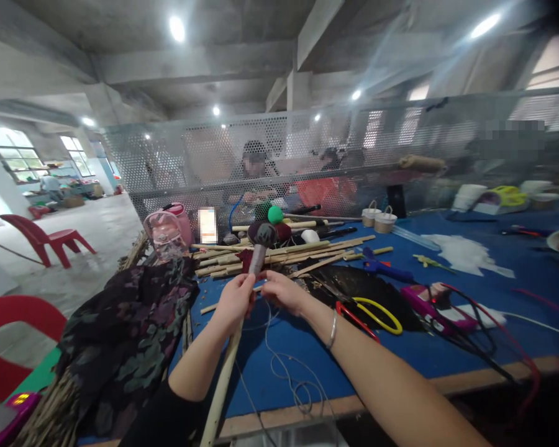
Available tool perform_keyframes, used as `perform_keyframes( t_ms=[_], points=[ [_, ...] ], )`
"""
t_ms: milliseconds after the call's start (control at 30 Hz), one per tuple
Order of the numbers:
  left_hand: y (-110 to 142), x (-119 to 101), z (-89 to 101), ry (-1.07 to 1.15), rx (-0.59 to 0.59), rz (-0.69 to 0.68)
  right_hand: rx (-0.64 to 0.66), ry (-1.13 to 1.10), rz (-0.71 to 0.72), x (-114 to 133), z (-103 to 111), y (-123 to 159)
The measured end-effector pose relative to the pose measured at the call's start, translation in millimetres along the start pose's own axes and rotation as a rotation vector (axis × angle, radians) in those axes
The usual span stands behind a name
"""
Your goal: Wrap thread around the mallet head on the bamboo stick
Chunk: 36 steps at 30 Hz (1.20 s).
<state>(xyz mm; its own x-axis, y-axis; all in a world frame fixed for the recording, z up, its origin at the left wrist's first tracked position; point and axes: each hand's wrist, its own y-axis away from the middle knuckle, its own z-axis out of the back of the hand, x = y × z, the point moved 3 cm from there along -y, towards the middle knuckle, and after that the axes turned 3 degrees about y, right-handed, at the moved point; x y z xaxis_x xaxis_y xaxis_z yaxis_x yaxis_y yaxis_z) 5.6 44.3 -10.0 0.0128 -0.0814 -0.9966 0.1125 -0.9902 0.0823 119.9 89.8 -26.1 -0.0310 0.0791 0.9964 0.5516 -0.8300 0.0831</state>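
My left hand [235,301] is closed round a pale wooden stick [223,385], which slants up from the table's front edge. The stick's top is wrapped in grey cloth [259,256], with a dark rounded knob [263,234] at its end. Just right of the wrapped part, my right hand [282,290] has its fingers pinched together. A thin grey string [276,354] runs up to these fingers from loose loops on the blue tabletop, and they appear to grip it. The exact pinch point is hidden behind the fingers.
Several wooden sticks [307,254] lie behind my hands. To the right are yellow-and-red-handled scissors [377,313], a blue glue gun [386,267] and a magenta device [440,310] with cables. Dark floral cloth [135,335] drapes at left. A perforated metal screen [205,155] stands behind, people beyond it.
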Motion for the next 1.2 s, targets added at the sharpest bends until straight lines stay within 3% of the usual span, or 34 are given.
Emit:
perform_keyframes(
  t_ms=[100,200,333,500,700,800,967,1033,1100,1200],
  points=[
    [0.0,3.2,1.7,0.121,0.059,0.072,-0.146,0.085,0.135,5.8,4.8,0.8],
    [0.0,1.8,2.0,0.296,0.105,0.142,-0.208,0.125,0.258,10.2,5.1,4.2],
    [2.8,-0.8,-0.9,0.387,0.167,0.162,-0.243,0.139,0.307,9.6,7.1,10.5],
    [5.1,0.0,-4.8,0.391,0.157,0.059,-0.176,0.098,0.301,8.0,7.4,10.5],
    [7.5,1.2,-10.5,0.5,0.242,0.024,-0.081,-0.033,0.23,3.3,8.4,5.4],
    [10.0,3.3,-13.6,0.507,0.27,0.022,-0.055,-0.103,0.24,2.0,13.6,5.1],
    [10.4,10.7,-16.2,0.439,0.371,0.086,0.112,-0.174,0.184,-0.3,15.4,8.3],
    [8.9,14.9,-17.1,0.374,0.411,0.131,0.097,-0.193,0.18,-2.1,16.6,7.5],
    [6.1,17.5,-15.3,0.253,0.336,0.104,0.032,-0.19,0.196,-4.3,18.4,4.8],
    [4.1,13.3,-8.1,0.02,0.048,-0.131,-0.05,-0.151,0.196,-7.6,18.9,-0.1]
  ],
)
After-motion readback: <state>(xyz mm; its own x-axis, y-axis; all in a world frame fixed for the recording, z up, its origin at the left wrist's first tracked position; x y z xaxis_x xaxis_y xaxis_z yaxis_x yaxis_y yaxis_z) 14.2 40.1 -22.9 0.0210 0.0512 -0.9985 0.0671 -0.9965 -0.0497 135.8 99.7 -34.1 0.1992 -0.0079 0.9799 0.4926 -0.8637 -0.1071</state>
